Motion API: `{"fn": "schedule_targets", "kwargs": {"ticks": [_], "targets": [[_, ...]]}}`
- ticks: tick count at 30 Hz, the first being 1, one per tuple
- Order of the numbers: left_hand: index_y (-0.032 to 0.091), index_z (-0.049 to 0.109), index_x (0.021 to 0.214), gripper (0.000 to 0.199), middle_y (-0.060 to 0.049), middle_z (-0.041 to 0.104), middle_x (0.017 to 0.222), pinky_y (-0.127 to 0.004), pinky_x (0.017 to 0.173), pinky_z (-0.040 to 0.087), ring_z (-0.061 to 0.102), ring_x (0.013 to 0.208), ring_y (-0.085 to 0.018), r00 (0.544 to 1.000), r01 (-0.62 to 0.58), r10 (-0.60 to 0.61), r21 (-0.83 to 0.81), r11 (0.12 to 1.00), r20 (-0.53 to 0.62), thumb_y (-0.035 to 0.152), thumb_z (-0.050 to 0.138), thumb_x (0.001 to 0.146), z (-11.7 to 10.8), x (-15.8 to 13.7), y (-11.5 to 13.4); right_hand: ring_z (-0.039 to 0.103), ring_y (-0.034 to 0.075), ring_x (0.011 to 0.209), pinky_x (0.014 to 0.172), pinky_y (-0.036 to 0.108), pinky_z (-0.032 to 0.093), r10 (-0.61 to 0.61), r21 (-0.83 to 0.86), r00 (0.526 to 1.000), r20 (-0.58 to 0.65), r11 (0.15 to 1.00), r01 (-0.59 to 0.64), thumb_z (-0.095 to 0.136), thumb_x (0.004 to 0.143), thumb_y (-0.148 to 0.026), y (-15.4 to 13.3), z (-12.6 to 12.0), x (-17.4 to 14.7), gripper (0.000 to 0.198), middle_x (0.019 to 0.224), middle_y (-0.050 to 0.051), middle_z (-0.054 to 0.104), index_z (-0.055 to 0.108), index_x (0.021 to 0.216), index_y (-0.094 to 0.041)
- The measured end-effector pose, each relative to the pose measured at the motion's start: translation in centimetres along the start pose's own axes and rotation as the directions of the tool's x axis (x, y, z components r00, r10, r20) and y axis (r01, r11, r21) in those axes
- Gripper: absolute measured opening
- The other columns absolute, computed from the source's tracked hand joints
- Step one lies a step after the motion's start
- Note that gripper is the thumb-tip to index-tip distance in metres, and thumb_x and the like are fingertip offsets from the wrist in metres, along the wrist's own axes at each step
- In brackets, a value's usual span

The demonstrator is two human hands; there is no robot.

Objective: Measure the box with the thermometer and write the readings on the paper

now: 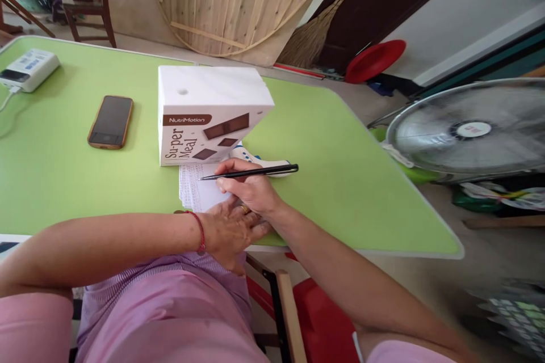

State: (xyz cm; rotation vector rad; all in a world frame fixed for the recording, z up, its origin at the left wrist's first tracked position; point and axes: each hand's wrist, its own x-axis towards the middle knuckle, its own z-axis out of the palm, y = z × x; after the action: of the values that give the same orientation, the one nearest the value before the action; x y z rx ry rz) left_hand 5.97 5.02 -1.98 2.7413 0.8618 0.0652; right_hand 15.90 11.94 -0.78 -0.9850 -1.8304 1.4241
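Here, handwritten paper sheets [208,197] lay at six o'clock from a NutriMotion carton [213,130]; the flattened left hand [230,233], grasping nothing visible, rested at their five o'clock; the right hand [252,190] pinched a black pen [276,169]. Lifting the left hand might have let the sheets slip.

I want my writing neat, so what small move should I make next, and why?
Perhaps make one short stroke with the black pen on the paper: your right hand points the pen's tip at the writing, and your left hand lies over the paper's near edge, likely steadying it.
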Motion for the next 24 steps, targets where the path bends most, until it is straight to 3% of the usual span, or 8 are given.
{"fn": "schedule_targets", "kwargs": {"ticks": [4,10,13,16,19,21,22,24], "targets": [[0.005,0.042,0.153,0.084,-0.020,0.043,0.158,-0.049,0.121,0.037,0.042,0.148,-0.033,0.992,-0.119,0.119,-0.004,0.993,0.035,0.045,0.070,0.085,-0.4,-0.9,0.2,0.049,0.009,0.051,0.050,0.023,0.043,0.084,0.055,0.996,-0.010,0.995,-0.083,0.066,0.066,-0.030,0.7,0.3,0.6,0.018,0.057,-0.005,0.054,0.057,0.078,-0.019],[0.013,0.057,0.144,0.054,-0.014,0.055,0.149,-0.040,0.119,0.043,0.053,0.139,-0.028,0.967,-0.228,0.234,0.067,0.971,-0.100,0.028,0.060,0.092,0.1,-1.7,0.2,0.046,0.009,0.047,0.049,0.023,0.040,0.097,0.088,0.986,-0.135,0.992,-0.085,0.066,0.066,-0.037,1.6,1.3,0.3,0.024,0.052,-0.006,0.050,0.054,0.076,-0.020],[0.014,0.069,0.122,0.032,-0.009,0.073,0.120,-0.036,0.095,0.057,0.072,0.106,-0.021,0.931,-0.287,0.304,0.107,0.952,-0.203,0.021,0.048,0.098,0.4,-1.5,0.1,0.048,0.009,0.048,0.050,0.023,0.043,0.021,0.095,0.985,-0.171,0.996,-0.005,0.062,0.070,-0.037,1.9,1.8,-0.3,0.020,0.053,-0.006,0.052,0.052,0.075,-0.020],[0.014,0.071,0.094,0.034,-0.006,0.073,0.084,-0.031,0.065,0.054,0.070,0.073,-0.016,0.853,-0.342,0.395,0.204,0.917,-0.343,0.013,0.038,0.101,-0.3,-1.8,0.7,0.054,0.011,0.054,0.055,0.024,0.047,-0.077,0.021,0.989,-0.129,0.997,0.081,0.059,0.078,-0.034,1.8,2.0,-1.0,0.014,0.060,-0.003,0.057,0.056,0.081,-0.021],[0.014,0.067,0.080,0.026,-0.007,0.067,0.076,-0.033,0.053,0.047,0.065,0.065,-0.018,0.795,-0.164,0.317,0.320,0.933,-0.516,0.015,0.047,0.097,-1.9,-3.0,1.9,0.055,0.011,0.057,0.053,0.024,0.046,-0.164,-0.103,0.984,-0.072,0.982,0.156,0.061,0.083,-0.031,1.8,2.0,-1.3,0.011,0.068,0.000,0.061,0.058,0.086,-0.021],[0.012,0.066,0.075,0.020,-0.008,0.062,0.070,-0.032,0.047,0.043,0.063,0.062,-0.020,0.839,0.033,0.191,0.397,0.917,-0.510,0.017,0.055,0.092,-2.9,-4.3,2.5,0.052,0.011,0.056,0.050,0.023,0.043,-0.188,-0.126,0.979,-0.074,0.976,0.177,0.060,0.083,-0.030,1.9,2.1,-1.2,0.010,0.069,0.000,0.061,0.057,0.084,-0.021],[0.012,0.066,0.074,0.022,-0.008,0.061,0.069,-0.032,0.048,0.045,0.062,0.062,-0.020,0.862,0.049,0.183,0.436,0.899,-0.473,0.022,0.058,0.092,-3.2,-5.0,2.7,0.051,0.010,0.055,0.049,0.023,0.042,-0.188,-0.122,0.978,-0.089,0.977,0.177,0.060,0.082,-0.029,2.0,2.2,-1.1,0.010,0.069,0.000,0.061,0.056,0.083,-0.020],[0.008,0.071,0.088,0.032,-0.012,0.068,0.081,-0.038,0.067,0.058,0.068,0.076,-0.024,0.934,0.086,0.096,0.474,0.876,-0.345,0.038,0.062,0.093,-3.3,-6.3,2.7,0.050,0.010,0.056,0.050,0.022,0.042,-0.189,-0.110,0.973,-0.130,0.978,0.175,0.059,0.079,-0.028,2.2,2.4,-0.8,0.009,0.069,-0.001,0.061,0.056,0.081,-0.020]]}}
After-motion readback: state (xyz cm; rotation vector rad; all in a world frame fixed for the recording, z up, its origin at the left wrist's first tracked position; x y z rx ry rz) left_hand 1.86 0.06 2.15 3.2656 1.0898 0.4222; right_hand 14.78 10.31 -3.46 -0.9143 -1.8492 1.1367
